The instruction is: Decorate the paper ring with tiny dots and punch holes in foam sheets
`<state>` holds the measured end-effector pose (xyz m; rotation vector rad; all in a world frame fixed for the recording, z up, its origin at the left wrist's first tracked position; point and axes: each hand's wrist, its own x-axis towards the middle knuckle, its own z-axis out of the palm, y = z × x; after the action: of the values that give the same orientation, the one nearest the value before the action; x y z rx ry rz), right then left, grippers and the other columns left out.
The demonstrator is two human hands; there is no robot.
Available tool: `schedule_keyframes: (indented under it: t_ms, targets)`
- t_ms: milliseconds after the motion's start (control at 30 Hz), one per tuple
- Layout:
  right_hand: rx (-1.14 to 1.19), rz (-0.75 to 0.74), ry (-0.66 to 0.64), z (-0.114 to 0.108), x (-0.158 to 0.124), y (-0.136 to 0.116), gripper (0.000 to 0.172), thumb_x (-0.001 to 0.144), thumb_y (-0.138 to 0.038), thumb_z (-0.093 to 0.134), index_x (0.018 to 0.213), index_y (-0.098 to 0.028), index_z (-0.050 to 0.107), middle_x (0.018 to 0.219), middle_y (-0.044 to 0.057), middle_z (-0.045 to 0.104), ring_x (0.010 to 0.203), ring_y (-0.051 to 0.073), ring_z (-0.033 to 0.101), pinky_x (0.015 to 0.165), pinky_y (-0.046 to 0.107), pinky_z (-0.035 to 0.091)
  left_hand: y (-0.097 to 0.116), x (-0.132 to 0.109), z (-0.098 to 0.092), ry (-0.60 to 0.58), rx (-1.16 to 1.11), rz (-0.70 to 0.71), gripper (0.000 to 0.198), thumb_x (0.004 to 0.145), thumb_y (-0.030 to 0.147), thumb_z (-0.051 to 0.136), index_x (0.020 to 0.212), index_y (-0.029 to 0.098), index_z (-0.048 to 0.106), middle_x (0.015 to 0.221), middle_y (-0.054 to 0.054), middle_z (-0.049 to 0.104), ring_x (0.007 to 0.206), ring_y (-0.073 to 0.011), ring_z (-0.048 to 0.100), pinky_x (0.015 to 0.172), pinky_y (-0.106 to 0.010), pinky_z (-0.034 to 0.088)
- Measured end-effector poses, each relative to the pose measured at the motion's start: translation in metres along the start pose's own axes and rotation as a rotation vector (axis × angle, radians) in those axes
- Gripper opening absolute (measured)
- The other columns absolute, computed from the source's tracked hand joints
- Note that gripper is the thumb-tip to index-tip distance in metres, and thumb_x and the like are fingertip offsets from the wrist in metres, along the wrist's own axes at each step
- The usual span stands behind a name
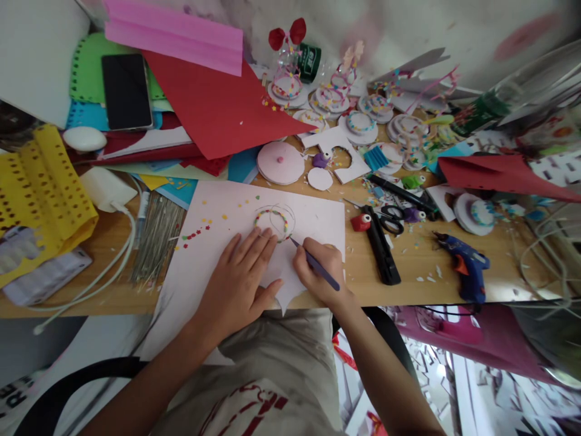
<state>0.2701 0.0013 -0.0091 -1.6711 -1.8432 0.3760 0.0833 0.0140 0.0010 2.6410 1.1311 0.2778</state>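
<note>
My left hand lies flat on a white paper sheet, fingers stretched out, fingertips touching the lower edge of a small ring of coloured bits. My right hand is closed around a slim dark blue pointed tool; whether it is a pen or tweezers I cannot tell. Its tip meets the paper just right of the ring. Thin drawn circles overlap the ring. Loose red flower-shaped bits and yellow bits are scattered on the sheet, left of the ring.
Right of the paper lie a black stapler-like tool, scissors, small punches and a blue glue gun. Thin wires and a white cable lie left. Decorated discs and red paper fill the back.
</note>
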Motion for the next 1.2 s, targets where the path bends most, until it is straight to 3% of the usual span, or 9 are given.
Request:
schedule_keyframes:
  t_ms: [400, 700, 1200]
  targets:
    - [0.021, 0.057, -0.034, -0.0024, 0.0017, -0.0023, 0.031, 0.087, -0.028, 0.044, 0.059, -0.023, 0.031, 0.044, -0.005, 0.034, 0.040, 0.011, 0.039, 0.048, 0.025, 0.028, -0.0001, 0.0002, 0.0000, -0.002, -0.023, 0.000, 0.063, 0.094, 0.041, 0.042, 0.148, 0.009, 0.031, 0.155, -0.013, 0.033, 0.144, -0.0294, 0.025, 0.117, -0.049, 0.019]
    - [0.137, 0.085, -0.001, -0.0063, 0.0025, -0.0032, 0.033, 0.087, -0.026, 0.043, 0.058, -0.023, 0.027, 0.046, -0.006, 0.030, 0.040, 0.009, 0.033, 0.044, 0.023, 0.026, 0.0004, 0.0018, -0.0010, -0.022, -0.013, -0.008, 0.062, 0.094, 0.039, 0.042, 0.148, 0.008, 0.031, 0.156, -0.012, 0.031, 0.144, -0.0284, 0.024, 0.117, -0.048, 0.019]
    - [0.091, 0.079, -0.027, -0.0030, 0.0034, -0.0016, 0.031, 0.085, -0.026, 0.045, 0.058, -0.023, 0.030, 0.045, -0.006, 0.034, 0.039, 0.010, 0.035, 0.045, 0.024, 0.027, -0.0001, 0.0003, -0.0019, -0.039, -0.001, -0.009, 0.064, 0.095, 0.041, 0.041, 0.148, 0.008, 0.030, 0.156, -0.011, 0.030, 0.145, -0.0277, 0.023, 0.117, -0.048, 0.018]
